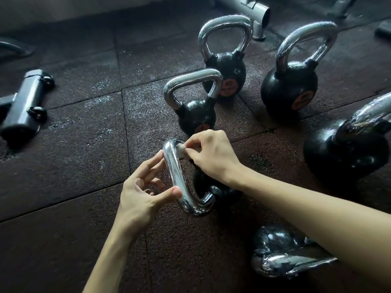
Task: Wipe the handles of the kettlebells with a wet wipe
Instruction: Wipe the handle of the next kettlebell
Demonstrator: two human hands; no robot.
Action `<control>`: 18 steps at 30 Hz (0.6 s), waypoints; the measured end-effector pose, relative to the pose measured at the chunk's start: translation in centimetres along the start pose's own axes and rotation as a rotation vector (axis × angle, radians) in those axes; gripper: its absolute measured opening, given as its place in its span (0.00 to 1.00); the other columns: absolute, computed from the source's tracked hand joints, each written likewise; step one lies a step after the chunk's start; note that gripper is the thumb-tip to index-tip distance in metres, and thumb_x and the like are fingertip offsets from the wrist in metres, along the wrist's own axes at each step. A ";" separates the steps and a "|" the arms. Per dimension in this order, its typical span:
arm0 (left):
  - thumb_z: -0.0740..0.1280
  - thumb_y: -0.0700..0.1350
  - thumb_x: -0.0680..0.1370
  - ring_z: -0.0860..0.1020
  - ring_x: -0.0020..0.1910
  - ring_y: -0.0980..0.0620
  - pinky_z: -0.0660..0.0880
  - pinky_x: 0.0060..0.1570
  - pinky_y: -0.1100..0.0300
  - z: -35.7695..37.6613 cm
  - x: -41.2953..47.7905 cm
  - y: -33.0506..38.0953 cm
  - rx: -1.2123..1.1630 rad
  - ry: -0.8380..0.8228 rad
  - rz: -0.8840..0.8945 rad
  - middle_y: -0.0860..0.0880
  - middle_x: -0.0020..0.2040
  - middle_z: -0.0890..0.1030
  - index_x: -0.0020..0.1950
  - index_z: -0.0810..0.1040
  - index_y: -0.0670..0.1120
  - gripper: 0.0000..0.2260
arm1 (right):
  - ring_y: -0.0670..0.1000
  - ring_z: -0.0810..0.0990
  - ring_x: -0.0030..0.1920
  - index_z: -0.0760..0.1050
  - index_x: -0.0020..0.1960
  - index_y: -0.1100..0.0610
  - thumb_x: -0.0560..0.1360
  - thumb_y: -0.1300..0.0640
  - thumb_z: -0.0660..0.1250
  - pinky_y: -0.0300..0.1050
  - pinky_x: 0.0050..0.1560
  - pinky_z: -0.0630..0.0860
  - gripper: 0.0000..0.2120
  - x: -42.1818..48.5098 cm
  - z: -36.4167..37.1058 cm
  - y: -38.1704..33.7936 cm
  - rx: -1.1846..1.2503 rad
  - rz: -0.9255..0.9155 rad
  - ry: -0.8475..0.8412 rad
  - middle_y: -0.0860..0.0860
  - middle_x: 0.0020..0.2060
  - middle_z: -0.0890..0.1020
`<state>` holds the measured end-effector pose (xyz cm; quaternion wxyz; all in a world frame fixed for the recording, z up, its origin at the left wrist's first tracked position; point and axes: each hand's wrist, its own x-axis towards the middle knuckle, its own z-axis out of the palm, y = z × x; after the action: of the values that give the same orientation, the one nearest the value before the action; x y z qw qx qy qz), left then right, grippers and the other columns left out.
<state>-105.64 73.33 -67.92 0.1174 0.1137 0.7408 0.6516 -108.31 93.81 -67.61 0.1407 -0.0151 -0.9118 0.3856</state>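
A small black kettlebell [220, 192] stands in the middle of the floor with its chrome handle [179, 182] tilted toward me. My left hand [143, 191] steadies that handle, thumb and fingertips touching its near side. My right hand [211, 155] pinches a small grey wet wipe [182, 152] against the handle's top corner. Several more black kettlebells stand behind and to the right: one small [195, 115], one at the back [229, 75], one at the right back [289, 89], one large at the right edge [342, 151]. Another chrome handle [283, 255] shows under my right forearm.
Dark rubber floor tiles [84, 166] with white dust marks lie all around. A grey bench foot with small wheels [23, 108] lies at the left. A grey metal frame tube [260, 15] crosses the floor at the back.
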 end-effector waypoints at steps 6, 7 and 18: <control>0.86 0.60 0.54 0.80 0.52 0.54 0.78 0.63 0.45 1.3 -0.1 1.0 -0.004 0.014 0.001 0.57 0.66 0.82 0.71 0.76 0.58 0.47 | 0.50 0.86 0.44 0.88 0.47 0.53 0.74 0.56 0.76 0.48 0.52 0.81 0.03 -0.2 -1.9 0.7 -0.096 0.000 -0.080 0.49 0.41 0.88; 0.86 0.61 0.54 0.82 0.55 0.54 0.79 0.63 0.43 1.7 -0.1 1.5 0.013 0.019 0.013 0.58 0.65 0.83 0.73 0.74 0.60 0.48 | 0.49 0.86 0.45 0.88 0.47 0.52 0.74 0.57 0.76 0.47 0.54 0.81 0.04 -0.5 -2.8 0.9 -0.106 0.028 -0.084 0.49 0.42 0.88; 0.63 0.84 0.59 0.70 0.68 0.57 0.74 0.60 0.50 9.2 4.8 8.2 0.946 -0.043 0.284 0.61 0.68 0.68 0.67 0.72 0.70 0.39 | 0.44 0.86 0.43 0.87 0.46 0.52 0.74 0.56 0.76 0.43 0.48 0.81 0.01 -6.3 -13.2 4.5 0.180 0.428 0.027 0.47 0.40 0.88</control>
<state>-107.10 84.58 -61.10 -0.0217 0.2680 0.9299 0.2510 -99.12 105.32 -63.63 0.0686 -0.2005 -0.8478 0.4862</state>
